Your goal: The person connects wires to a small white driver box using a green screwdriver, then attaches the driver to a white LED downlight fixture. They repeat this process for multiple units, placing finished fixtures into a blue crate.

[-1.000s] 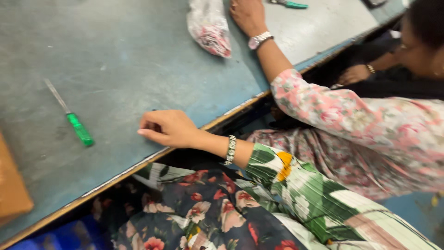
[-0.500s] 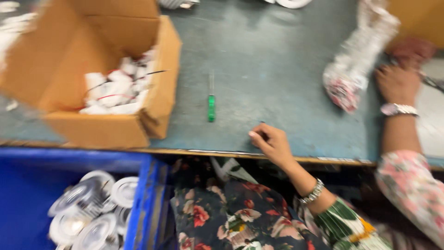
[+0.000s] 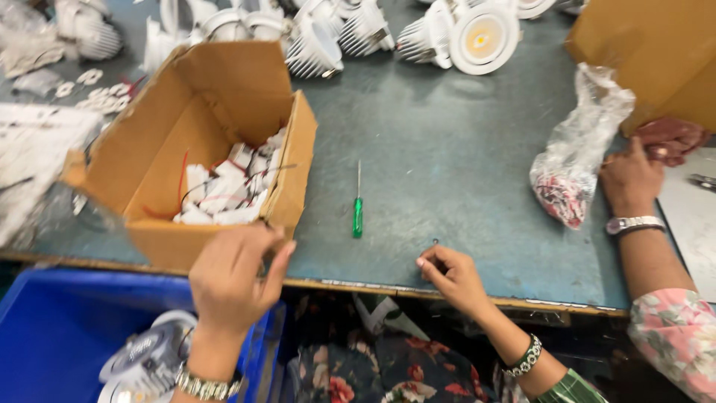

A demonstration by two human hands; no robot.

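I am watching my left hand hanging at the near edge of the cardboard box, its fingers drawn together; whether they are pinching something, I cannot tell. My right hand is resting on the counter near its front edge, fingertips pinching a very small dark part. The green screwdriver is lying between both hands, just right of the box. The box is holding white parts with red wires. Another person's hand is touching a plastic bag at the right. White lamp housings are standing at the far side, and a blue bin is sitting below the counter.
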